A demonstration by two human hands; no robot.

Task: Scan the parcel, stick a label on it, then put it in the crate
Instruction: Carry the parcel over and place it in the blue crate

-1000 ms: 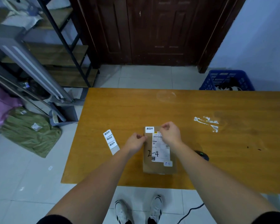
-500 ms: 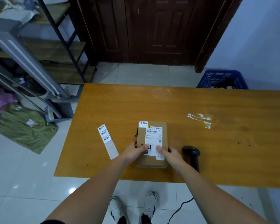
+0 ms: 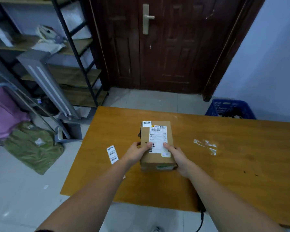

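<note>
A brown cardboard parcel (image 3: 156,159) is held a little above the wooden table (image 3: 233,164), gripped on both sides near its near end. It bears a white shipping label (image 3: 158,134) and a small white sticker (image 3: 146,123) at its far left corner. My left hand (image 3: 137,152) clasps the left side, thumb on top. My right hand (image 3: 176,155) clasps the right side, thumb on the shipping label. A strip of spare stickers (image 3: 112,154) lies on the table to the left. The blue crate (image 3: 231,109) stands on the floor beyond the table's far right. The scanner is hidden behind my right arm; only its cable (image 3: 201,220) shows.
A dark wooden door (image 3: 157,44) faces me. Metal shelving (image 3: 70,47) and a grey leaning panel (image 3: 47,81) stand at the left, with a green bag (image 3: 33,148) and pink cloth (image 3: 2,111) on the floor. White tape residue (image 3: 206,145) marks the table.
Both hands moved from pressing the sticker at the parcel's far end to gripping its near sides. The parcel has risen off the table, and the view has tilted up toward the door.
</note>
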